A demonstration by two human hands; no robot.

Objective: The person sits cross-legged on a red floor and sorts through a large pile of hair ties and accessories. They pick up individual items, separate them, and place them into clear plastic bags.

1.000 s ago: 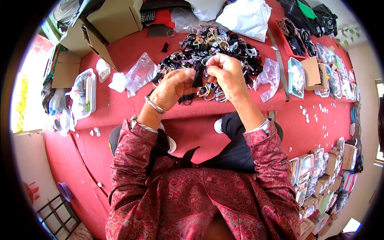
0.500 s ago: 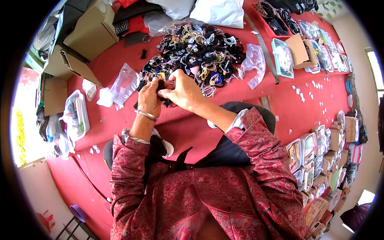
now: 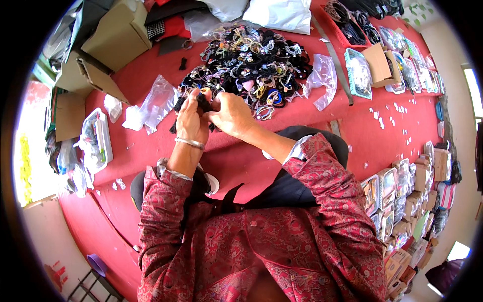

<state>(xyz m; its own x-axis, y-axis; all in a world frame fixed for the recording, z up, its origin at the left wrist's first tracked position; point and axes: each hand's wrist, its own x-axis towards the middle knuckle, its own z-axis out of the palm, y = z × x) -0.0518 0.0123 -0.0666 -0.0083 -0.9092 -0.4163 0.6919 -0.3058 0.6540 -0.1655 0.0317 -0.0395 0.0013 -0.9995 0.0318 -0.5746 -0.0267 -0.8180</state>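
Both my hands meet at the near edge of a big heap of hair ties [image 3: 251,63], mostly black, with coloured bands and small charms among them. A bunch of black hair ties [image 3: 203,103] sits between my hands, partly hidden by the fingers. My left hand [image 3: 190,123], a silver bangle at its wrist, is closed around the bunch from the left. From the right, my right hand [image 3: 230,117] pinches at the same bunch with thumb and fingers. Black strands dangle below the hands.
Clear plastic bags [image 3: 160,103] lie left of the heap, another clear bag [image 3: 322,79] right of it. An open cardboard box [image 3: 116,38] stands far left, near a white tray [image 3: 104,143]. Baskets [image 3: 358,75] and packed trays line the right. White scraps dot the red cloth.
My left hand has turned slightly, its fingers now straighter along the black bunch. The right hand has shifted a little nearer to me, still pinching.
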